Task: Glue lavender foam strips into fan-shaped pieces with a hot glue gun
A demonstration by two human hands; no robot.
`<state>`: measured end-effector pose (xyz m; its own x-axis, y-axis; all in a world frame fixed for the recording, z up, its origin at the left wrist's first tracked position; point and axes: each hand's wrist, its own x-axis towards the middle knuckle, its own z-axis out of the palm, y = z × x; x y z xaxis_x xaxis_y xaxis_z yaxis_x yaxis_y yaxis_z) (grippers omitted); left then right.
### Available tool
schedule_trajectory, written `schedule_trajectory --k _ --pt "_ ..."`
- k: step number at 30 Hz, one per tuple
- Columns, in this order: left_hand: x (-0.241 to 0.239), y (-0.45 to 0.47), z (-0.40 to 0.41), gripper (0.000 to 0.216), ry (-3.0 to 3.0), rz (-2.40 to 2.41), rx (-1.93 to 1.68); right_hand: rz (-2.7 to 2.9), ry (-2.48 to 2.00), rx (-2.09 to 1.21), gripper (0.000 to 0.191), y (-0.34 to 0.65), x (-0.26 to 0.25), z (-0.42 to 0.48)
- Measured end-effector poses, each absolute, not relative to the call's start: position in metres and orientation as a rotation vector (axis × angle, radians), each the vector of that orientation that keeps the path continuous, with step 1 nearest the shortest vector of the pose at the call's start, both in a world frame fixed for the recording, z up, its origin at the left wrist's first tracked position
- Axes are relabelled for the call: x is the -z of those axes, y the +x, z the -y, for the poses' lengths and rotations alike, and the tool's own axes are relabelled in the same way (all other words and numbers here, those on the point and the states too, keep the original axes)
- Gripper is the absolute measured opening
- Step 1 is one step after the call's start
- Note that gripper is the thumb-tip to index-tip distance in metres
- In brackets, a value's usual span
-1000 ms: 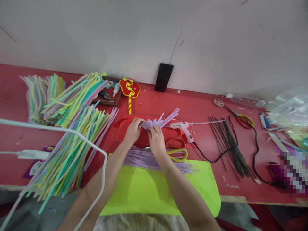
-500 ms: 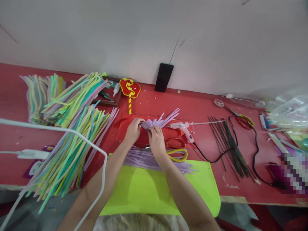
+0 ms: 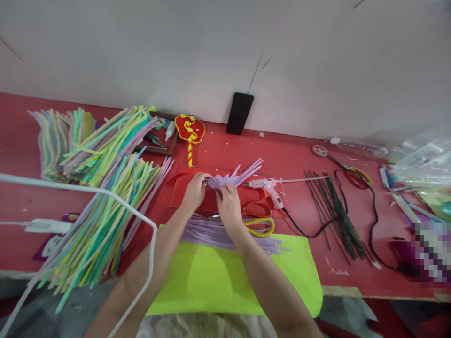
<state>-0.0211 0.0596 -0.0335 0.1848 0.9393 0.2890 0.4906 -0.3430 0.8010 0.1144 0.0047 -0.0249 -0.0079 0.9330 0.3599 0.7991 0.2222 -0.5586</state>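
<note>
Red table (image 3: 225, 150) against white wall (image 3: 158, 51); green sheet (image 3: 211, 281) at near edge. Left hand (image 3: 194, 190) and right hand (image 3: 229, 207) each pinch purple pipe cleaners (image 3: 241, 173).

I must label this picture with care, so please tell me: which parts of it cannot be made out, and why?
- Head view: the left hand and right hand cover where the lilac strips join; whether the right hand pinches or presses is unclear.
- The scissors blades are mostly under the right wrist.
- A pixelated patch blurs the table's right end.
- The clear bag is cut off by the right edge.
</note>
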Motion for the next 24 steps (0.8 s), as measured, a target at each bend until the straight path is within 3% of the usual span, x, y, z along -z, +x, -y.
schedule_trajectory --k 24 --pt "0.0302 -0.0212 -0.0591 0.037 1.897 -1.324 -1.071 1.82 -1.628 -0.282 0.021 0.1146 0.0259 -0.0054"
